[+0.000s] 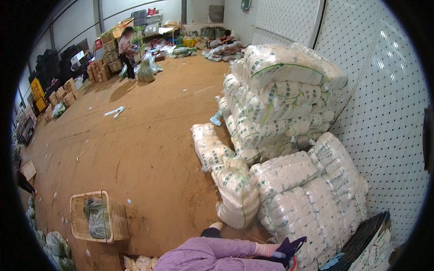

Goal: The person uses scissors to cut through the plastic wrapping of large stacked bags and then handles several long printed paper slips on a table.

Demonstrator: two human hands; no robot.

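A purple padded sleeve with a striped cuff reaches right along the bottom edge. At its end my right hand, in a dark covering, rests against or close to wrapped white bundles; a dark pointed thing and a red rim show at the fingers, and what they hold cannot be made out. My left hand is not in view. Before me a white bundle tied with green string lies on the brown floor, touching the pile on the right.
A tall stack of plastic-wrapped bundles stands by the white dotted wall. On the left is a plastic crate holding bagged greens. Farther back, a person stands beside a filled bag; another person is low down near bags.
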